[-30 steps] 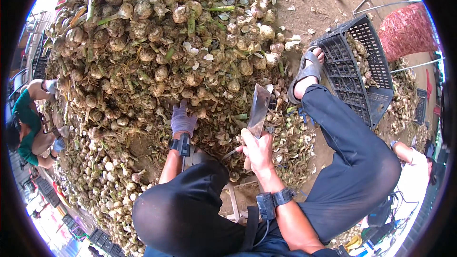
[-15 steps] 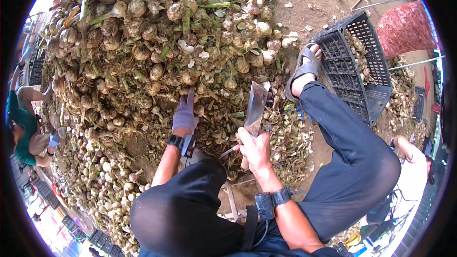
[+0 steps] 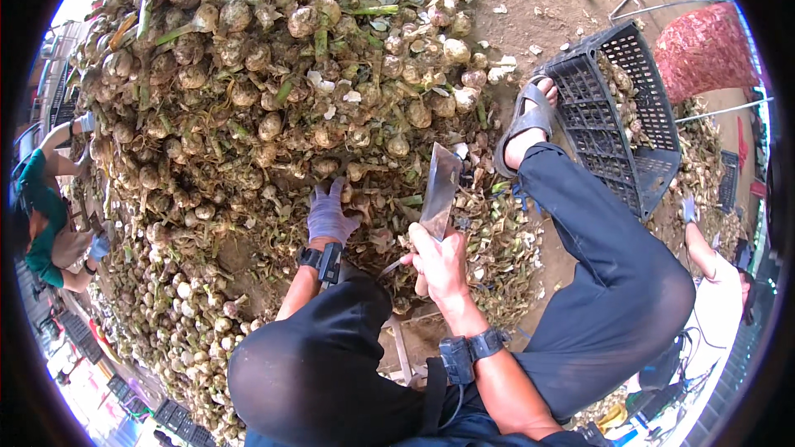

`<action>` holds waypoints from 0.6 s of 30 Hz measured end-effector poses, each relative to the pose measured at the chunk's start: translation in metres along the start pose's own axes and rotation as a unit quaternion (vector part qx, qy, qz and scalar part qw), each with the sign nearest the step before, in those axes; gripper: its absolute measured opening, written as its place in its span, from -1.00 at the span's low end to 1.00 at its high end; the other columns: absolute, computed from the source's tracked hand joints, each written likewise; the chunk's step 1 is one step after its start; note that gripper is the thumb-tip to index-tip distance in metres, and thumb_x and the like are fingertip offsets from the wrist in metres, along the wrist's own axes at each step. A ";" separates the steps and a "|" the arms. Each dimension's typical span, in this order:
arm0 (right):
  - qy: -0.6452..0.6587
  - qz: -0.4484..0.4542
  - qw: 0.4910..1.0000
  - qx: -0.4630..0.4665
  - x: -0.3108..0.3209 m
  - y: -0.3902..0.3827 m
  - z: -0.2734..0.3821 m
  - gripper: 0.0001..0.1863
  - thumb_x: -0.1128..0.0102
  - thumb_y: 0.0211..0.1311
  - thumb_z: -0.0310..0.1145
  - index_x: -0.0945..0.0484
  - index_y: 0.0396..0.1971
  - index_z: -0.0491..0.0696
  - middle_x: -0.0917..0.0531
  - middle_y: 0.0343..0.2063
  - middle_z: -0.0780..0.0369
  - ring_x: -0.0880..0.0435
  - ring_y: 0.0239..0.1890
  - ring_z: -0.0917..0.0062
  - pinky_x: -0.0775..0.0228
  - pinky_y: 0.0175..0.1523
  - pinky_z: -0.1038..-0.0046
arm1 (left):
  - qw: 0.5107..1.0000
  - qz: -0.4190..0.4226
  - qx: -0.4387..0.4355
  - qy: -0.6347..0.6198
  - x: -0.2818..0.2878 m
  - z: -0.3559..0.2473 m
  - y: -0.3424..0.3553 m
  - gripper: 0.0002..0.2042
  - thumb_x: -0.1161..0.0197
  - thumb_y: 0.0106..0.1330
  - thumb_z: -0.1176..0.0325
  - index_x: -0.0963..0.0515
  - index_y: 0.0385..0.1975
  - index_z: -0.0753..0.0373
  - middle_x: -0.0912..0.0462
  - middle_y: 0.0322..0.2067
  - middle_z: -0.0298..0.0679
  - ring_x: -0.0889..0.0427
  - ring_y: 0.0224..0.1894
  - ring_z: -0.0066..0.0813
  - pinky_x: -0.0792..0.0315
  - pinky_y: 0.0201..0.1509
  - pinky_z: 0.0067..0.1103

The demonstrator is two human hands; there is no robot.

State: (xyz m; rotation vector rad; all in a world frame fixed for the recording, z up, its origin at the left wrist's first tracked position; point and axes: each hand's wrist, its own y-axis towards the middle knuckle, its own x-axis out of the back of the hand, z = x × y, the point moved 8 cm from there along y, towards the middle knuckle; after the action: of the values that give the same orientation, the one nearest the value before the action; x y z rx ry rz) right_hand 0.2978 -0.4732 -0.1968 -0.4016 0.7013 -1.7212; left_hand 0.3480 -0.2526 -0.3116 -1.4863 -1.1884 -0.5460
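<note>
A big heap of soil-stained garlic bulbs [image 3: 235, 15] with cut stems and dry leaves spreads before me. My left hand [image 3: 332, 213], in a thin purple glove, is at the heap's near edge. Its thumb stands apart from the fingers, whose tips meet the bulbs and are partly hidden; I see nothing held in it. My bare right hand [image 3: 441, 266] is closed round the handle of a broad-bladed knife [image 3: 441, 186], its blade pointing up and away from me. Below that hand a thin metal piece [image 3: 392, 266] sticks out over the leaf scraps.
A tipped black plastic crate [image 3: 584, 108] with bulbs inside lies beside my sandalled foot [image 3: 527, 124]. Behind it stands a pinkish-red sack [image 3: 704, 51]. Smaller trimmed bulbs [image 3: 178, 306] lie at left. A person in green [image 3: 45, 223] sits far left; another in white [image 3: 719, 306] is at right.
My left hand has drawn back slightly and turned, its thumb now spread outward. The knife has shifted a little to the left. At right, the other person's gloved hand has come into sight.
</note>
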 end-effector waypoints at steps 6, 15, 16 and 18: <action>0.005 0.006 1.000 -0.001 -0.002 0.002 0.003 -0.74 -0.22 0.35 -0.33 -0.59 -0.48 -0.20 -0.53 -0.63 0.37 -0.47 -0.67 0.74 -0.58 -0.50 0.55 | 0.997 -0.021 0.010 -0.077 -0.017 0.002 -0.004 -0.16 -0.57 -0.16 0.21 -0.34 0.26 0.01 -0.44 0.11 -0.02 -0.43 0.19 0.07 -0.47 0.17 -0.22; -0.007 -0.008 1.000 -0.003 0.006 0.001 0.009 -0.77 -0.20 0.37 -0.33 -0.56 -0.44 -0.16 -0.47 -0.68 0.40 -0.38 -0.73 0.77 -0.58 -0.46 0.52 | 0.997 -0.050 -0.050 -0.040 -0.037 -0.003 -0.011 -0.26 -0.50 -0.09 0.37 -0.37 0.21 0.05 -0.53 0.00 -0.08 -0.53 0.08 0.00 -0.51 0.09 -0.24; 0.000 -0.001 1.000 -0.005 0.000 -0.001 0.010 -0.77 -0.20 0.37 -0.33 -0.56 -0.44 -0.16 -0.47 -0.68 0.40 -0.38 -0.73 0.77 -0.58 -0.46 0.52 | 0.984 -0.067 -0.034 -0.163 -0.037 0.018 -0.008 -0.27 -0.48 -0.06 0.42 -0.37 0.22 0.07 -0.57 -0.02 -0.11 -0.57 0.04 -0.08 -0.51 0.10 -0.32; 0.002 -0.009 1.000 -0.016 0.002 -0.002 0.014 -0.77 -0.19 0.37 -0.33 -0.56 -0.42 -0.17 -0.49 -0.66 0.39 -0.40 -0.73 0.77 -0.56 -0.48 0.54 | 0.920 -0.054 0.024 -0.388 -0.035 0.030 -0.004 -0.32 -0.45 0.04 0.52 -0.36 0.23 0.17 -0.65 -0.07 -0.19 -0.62 -0.04 -0.34 -0.49 0.12 -0.51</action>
State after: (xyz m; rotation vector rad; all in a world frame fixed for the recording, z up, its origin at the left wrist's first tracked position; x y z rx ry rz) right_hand 0.3042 -0.4785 -0.1850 -0.4265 0.7305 -1.7300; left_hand 0.3233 -0.2383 -0.3482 -1.6522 -1.8832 0.0353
